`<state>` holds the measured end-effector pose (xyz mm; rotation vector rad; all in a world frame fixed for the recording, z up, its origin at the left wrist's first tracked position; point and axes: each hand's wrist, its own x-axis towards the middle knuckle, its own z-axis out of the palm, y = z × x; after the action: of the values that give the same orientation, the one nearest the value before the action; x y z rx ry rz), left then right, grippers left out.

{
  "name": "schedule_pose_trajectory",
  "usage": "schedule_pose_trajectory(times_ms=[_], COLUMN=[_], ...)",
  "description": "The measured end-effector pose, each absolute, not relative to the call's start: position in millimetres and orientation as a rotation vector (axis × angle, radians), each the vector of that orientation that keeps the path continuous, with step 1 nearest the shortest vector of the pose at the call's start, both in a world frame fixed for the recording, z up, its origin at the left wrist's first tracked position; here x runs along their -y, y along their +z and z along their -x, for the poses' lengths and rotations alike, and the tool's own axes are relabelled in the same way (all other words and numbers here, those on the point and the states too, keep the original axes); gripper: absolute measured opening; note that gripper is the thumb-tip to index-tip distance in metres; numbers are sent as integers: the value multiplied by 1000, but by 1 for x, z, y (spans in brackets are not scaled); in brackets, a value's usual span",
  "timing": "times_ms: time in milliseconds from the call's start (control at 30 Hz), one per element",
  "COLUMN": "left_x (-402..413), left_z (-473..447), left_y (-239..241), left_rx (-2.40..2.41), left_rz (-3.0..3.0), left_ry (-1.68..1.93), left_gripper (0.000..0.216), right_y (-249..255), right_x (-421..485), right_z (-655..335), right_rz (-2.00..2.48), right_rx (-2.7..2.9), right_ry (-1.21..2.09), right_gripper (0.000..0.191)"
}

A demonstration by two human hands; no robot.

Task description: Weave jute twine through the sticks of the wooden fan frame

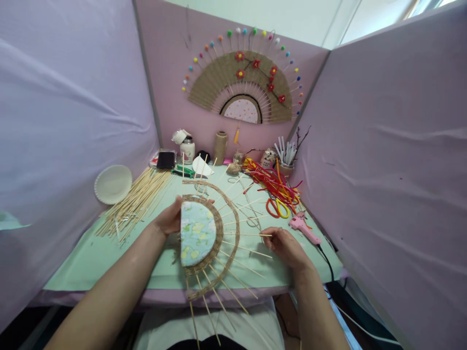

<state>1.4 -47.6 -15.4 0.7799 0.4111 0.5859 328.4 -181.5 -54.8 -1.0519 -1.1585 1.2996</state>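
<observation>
A half-round woven fan frame (219, 233) with thin sticks spreading out from it stands in front of me, tilted so its straight side is on the left. Its centre is covered in pale blue cloth (197, 233) with a yellow-green pattern, ringed by brown twine weaving. My left hand (170, 216) grips the straight edge, its fingers partly hidden behind the frame. With fingers closed near a stick's tip, my right hand (284, 243) is at the right side. A loose strand of twine (255, 214) runs from near that hand across the table behind the sticks.
Bamboo sticks (138, 199) and a white scalloped plate (113, 184) lie at left. Green-handled pliers (184, 171) and a twine spool (220, 148) are behind. Red and orange pipe cleaners (272, 180), scissors (278, 208) and a pink glue gun (305, 229) lie right. A finished fan (248, 82) hangs ahead.
</observation>
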Motion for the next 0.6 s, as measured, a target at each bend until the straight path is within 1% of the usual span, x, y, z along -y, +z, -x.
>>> schedule_pose_trajectory(times_ms=[33, 67, 100, 133, 267, 467, 533, 600], left_x=[47, 47, 47, 46, 41, 19, 15, 14], left_z=[-1, -1, -2, -4, -15, -20, -14, -8], left_y=[-18, -19, -20, -20, -4, 38, 46, 46], left_rx=[-471, -532, -586, -624, -657, -631, -598, -583], left_rz=[-829, -867, -890, -898, -845, -703, -672, -645], left_ry=[582, 581, 585, 599, 748, 993, 1048, 1092], left_gripper=[41, 26, 18, 15, 12, 19, 19, 19], right_y=[-55, -54, -54, -53, -38, 15, 25, 25], right_x=[182, 182, 182, 182, 169, 124, 110, 100], right_z=[-328, -327, -326, -324, -311, -285, -276, -266], right_rz=[1048, 1043, 1037, 1029, 939, 759, 745, 728], right_rx=[1153, 1143, 1134, 1124, 1100, 1066, 1055, 1080], right_ry=[1299, 1295, 1291, 1286, 1264, 1231, 1228, 1255], right_gripper=[55, 54, 54, 54, 61, 81, 82, 80])
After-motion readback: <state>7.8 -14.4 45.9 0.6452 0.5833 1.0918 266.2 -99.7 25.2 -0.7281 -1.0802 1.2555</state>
